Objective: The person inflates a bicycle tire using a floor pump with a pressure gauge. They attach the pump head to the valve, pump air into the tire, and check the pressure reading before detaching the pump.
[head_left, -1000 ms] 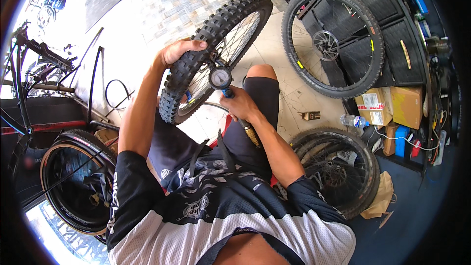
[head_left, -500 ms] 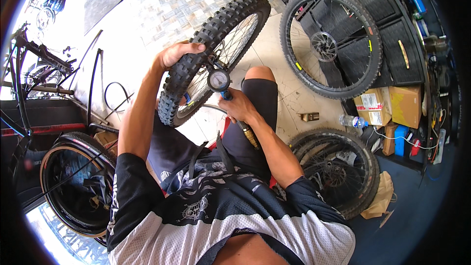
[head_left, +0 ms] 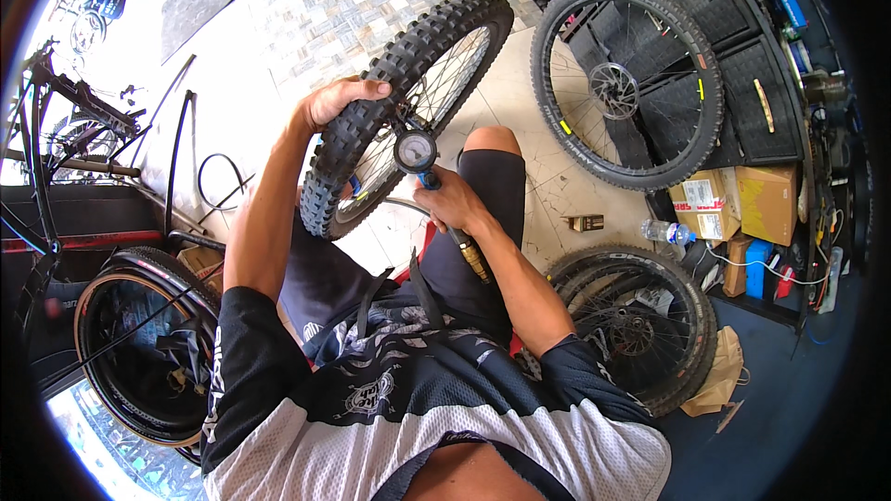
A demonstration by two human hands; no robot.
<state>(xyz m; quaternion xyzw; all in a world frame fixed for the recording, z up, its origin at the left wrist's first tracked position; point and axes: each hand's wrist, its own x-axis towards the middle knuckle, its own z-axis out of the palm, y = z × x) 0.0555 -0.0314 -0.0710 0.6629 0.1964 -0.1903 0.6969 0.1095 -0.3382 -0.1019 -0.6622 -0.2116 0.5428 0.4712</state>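
A bicycle wheel point(head_left: 320, 176) with a black knobby tyre leans upright and tilted between my knees. My left hand point(head_left: 336, 102) is wrapped over its tyre, thumb lying on the tread and the other fingers hidden behind. In my right hand point(head_left: 452, 201) is a tyre inflator gun point(head_left: 427, 178), blue at the grip, its round dial gauge point(head_left: 415, 151) facing up beside the rim. A brass-coloured hose fitting point(head_left: 471, 258) sticks out below that hand. Where the inflator meets the valve is hidden behind the gauge.
Another wheel point(head_left: 703, 121) with a disc rotor leans on dark drawers point(head_left: 742, 102) at the right. More wheels point(head_left: 698, 315) lie below it, near a plastic bottle point(head_left: 664, 230) and cardboard boxes point(head_left: 768, 202). At the left stand a bike frame point(head_left: 37, 130) and stacked wheels point(head_left: 82, 334).
Almost nothing differs. Both hands keep the same places on the wheel and the inflator gun, with only a very slight shift of the view.
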